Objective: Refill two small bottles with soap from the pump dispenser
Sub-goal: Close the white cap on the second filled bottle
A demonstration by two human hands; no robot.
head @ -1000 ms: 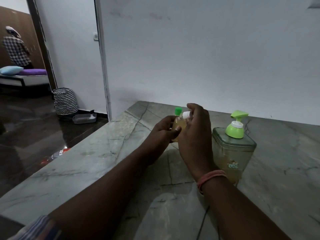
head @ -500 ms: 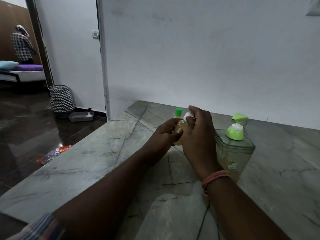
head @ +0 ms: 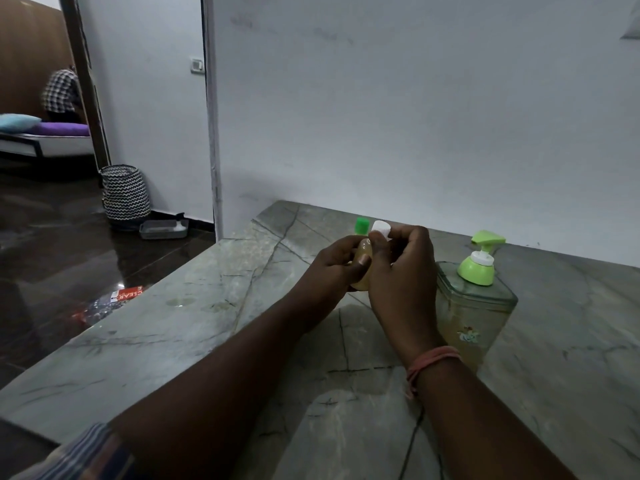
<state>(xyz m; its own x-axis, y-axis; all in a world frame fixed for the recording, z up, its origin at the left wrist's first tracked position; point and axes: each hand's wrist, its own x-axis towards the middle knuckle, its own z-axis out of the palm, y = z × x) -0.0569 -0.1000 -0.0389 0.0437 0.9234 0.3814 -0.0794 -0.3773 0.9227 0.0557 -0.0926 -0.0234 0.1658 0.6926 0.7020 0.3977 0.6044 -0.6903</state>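
A small clear bottle [head: 364, 261] with yellowish soap is gripped by my left hand [head: 332, 268] above the marble counter [head: 214, 317]. The fingers of my right hand [head: 401, 271] pinch its white cap [head: 380, 229] at the top of the bottle. Behind my hands stands a second small bottle, of which only the green cap [head: 362, 226] shows. To the right on the counter sits the pump dispenser [head: 474, 299], a clear squarish jar of yellowish soap with a green pump head.
The counter runs along a white wall [head: 415, 116] behind it. Left of the counter the dark floor drops away, with a patterned basket [head: 125, 195], a small tray [head: 163, 229] and a plastic wrapper [head: 110, 301]. A person stands in the far room.
My right hand's fingers have turned on the white cap, and the cap now stands a little more upright. Both hands and the bottle stayed at about the same spot.
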